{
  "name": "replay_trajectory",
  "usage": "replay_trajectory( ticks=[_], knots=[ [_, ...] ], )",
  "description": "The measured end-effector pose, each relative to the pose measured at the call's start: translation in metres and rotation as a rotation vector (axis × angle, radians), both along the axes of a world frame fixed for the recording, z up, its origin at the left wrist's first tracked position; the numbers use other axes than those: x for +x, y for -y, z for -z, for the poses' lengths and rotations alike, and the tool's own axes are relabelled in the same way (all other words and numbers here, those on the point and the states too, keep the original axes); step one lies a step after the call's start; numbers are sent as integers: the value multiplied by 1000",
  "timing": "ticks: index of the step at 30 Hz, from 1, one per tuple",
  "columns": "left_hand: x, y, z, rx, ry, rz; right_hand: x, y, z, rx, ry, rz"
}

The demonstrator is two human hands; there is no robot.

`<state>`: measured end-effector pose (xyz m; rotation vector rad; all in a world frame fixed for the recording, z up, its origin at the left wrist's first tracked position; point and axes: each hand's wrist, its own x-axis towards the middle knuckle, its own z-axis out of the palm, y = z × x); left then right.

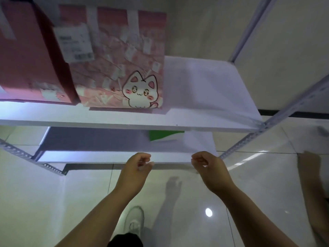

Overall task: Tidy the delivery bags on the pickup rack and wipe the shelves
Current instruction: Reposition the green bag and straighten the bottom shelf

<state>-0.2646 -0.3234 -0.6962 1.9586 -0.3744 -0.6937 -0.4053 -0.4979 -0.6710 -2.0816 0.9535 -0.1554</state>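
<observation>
The pink cat bag (pixel 124 68) stands upright on the upper shelf (pixel 204 82), above and ahead of my left hand. Its left side sits tight against a darker red bag (pixel 26 50) that carries a white printed label (pixel 74 45). Both bags sit close to that shelf's front edge. Above my right hand the same shelf is bare board. Just beyond both hands, the lower shelf (pixel 98 141) holds one green bag (pixel 163 136). It is mostly hidden under the upper board, so I cannot tell how it stands.

My left hand (pixel 138 166) and right hand (pixel 208 166) hover side by side in front of the lower shelf's front edge, apart from each other. Each has its fingers loosely curled toward the thumb, and I see nothing held in either. The right one is close against the edge, but I cannot tell whether it touches. I see no cloth anywhere.

My worry is the reach upward. The cat bag looks light and tall, so pulling it from low down could tip it forward off the shelf. The red bag, tight against it, may slump into the gap once the cat bag shifts. Going for the green bag means working half blind under the upper board, where a careless push could shove it off the back. The perforated metal upright (pixel 249 139), right of my right hand, could scrape a bare forearm on a wide sweep.
</observation>
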Motion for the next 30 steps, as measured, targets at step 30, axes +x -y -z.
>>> replay_trajectory(
  ticks=[30],
  knots=[
    [129, 146, 298, -190, 145, -186, 138, 140, 309, -54, 102, 291]
  ],
)
